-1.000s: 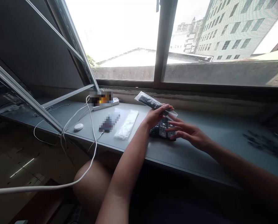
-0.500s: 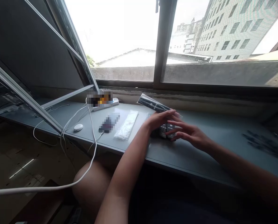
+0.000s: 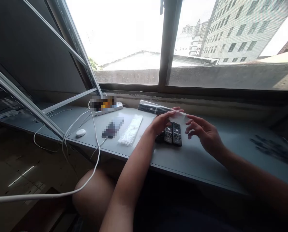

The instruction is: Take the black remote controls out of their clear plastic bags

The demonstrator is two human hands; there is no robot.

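Note:
My left hand (image 3: 162,121) grips a black remote in a clear plastic bag (image 3: 153,109), held level just above the grey ledge (image 3: 206,161), its far end pointing left. My right hand (image 3: 203,132) hovers beside the bag's open end with its fingers spread and curled, holding nothing. Below the hands, several black remotes (image 3: 173,133) lie side by side on the ledge.
An empty clear bag (image 3: 131,129) and a phone (image 3: 113,127) on a cable lie left of the remotes. Further left are a white round puck (image 3: 81,132), a power strip (image 3: 107,108) and loose white cables (image 3: 68,129). Dark items (image 3: 274,149) lie at the far right. The window frame (image 3: 166,45) stands behind.
My left hand has tilted the bagged remote down to level. My right hand has lifted off the remotes on the ledge and moved up toward the bag's end.

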